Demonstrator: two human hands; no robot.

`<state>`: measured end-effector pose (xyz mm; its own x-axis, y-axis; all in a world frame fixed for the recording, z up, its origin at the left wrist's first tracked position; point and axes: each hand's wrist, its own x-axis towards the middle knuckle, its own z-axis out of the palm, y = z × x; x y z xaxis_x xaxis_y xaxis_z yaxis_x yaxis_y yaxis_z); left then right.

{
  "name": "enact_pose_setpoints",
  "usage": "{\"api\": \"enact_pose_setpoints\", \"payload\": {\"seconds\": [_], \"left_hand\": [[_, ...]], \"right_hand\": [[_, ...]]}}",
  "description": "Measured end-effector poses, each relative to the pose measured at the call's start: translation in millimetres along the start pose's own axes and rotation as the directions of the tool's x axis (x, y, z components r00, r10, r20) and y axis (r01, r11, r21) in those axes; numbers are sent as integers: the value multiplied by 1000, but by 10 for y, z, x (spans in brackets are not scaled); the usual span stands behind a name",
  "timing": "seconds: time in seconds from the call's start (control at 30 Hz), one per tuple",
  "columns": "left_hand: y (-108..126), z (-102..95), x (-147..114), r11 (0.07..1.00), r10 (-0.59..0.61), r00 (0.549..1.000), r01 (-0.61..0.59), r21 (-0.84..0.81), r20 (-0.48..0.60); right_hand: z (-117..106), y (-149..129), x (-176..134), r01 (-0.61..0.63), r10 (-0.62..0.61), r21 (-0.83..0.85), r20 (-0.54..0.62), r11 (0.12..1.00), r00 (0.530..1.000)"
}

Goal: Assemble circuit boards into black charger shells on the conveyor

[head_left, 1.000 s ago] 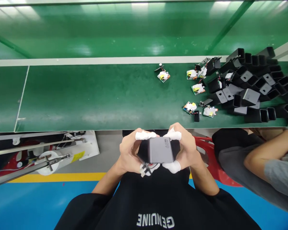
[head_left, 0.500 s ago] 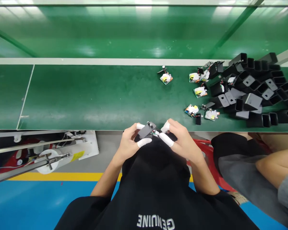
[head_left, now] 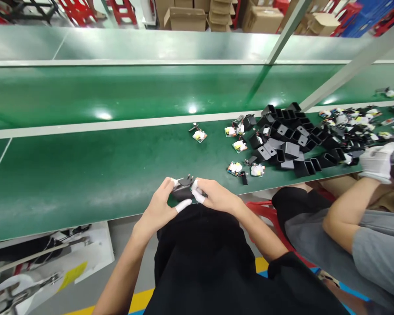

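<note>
A black power adapter housing [head_left: 183,191] is between my two hands at the table's front edge, with metal plug prongs sticking up at its far side. My left hand [head_left: 159,204] grips its left end between thumb and fingers. White finger covers show on both hands. At the other end, my right hand [head_left: 215,194] is closed, its covered fingertips pressed against the housing. Whatever small part may lie under those fingertips is hidden. Beyond my hands, a circuit board [head_left: 200,136] with white and yellow parts lies on the green table, a plug piece beside it.
More circuit boards [head_left: 235,168] lie to the right, before a heap of black housings [head_left: 284,131]. Farther right is a pile of boards [head_left: 351,122]. A co-worker's gloved hand [head_left: 377,162] is at the right edge. A slanting post [head_left: 344,72] rises behind the table.
My view has tilted up and swung right. The housing has turned so its prongs point away from me, and both hands have brought it over the table's edge.
</note>
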<state>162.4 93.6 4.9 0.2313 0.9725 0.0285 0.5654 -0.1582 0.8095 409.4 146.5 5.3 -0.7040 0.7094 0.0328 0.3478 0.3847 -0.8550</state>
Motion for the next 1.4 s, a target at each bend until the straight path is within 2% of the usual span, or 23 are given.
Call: {"api": "enact_pose_setpoints", "payload": {"seconds": [0.07,0.2,0.27,0.47,0.6,0.87,1.03,1.13,1.3,1.4], "left_hand": [[-66,74,136,984,86,996,-83,160,-12],[-245,235,307,880,284,955,-225,418,-85],[-307,269,328,842,347,933,-268,468,-91],[-325,256,271,776,416,907,-316,545,-68],[-311,273,265,749,419,907,-317,582,-45],[-295,246,278,805,402,916,-353,476,-2],[-321,244,277,819,406,913,-344,460,-40],[-296,240,278,826,387,922,-335,454,-22],[-270,251,266,802,431,901,-360,476,-45],[-283,278,254,820,383,922,-311,480,-57]], "right_hand": [[12,98,75,-37,41,85,-37,996,998],[55,160,135,-60,67,93,-82,994,994],[64,135,129,-70,77,87,-85,994,993],[46,33,123,-101,104,42,-70,994,992],[46,79,135,-91,96,70,-68,993,993],[89,183,118,-77,91,138,-96,987,991],[77,151,109,-83,96,139,-87,987,992],[68,147,99,-92,104,139,-76,986,992],[47,135,91,-89,99,159,-54,983,994],[36,122,95,-90,100,170,-51,981,994]]}}
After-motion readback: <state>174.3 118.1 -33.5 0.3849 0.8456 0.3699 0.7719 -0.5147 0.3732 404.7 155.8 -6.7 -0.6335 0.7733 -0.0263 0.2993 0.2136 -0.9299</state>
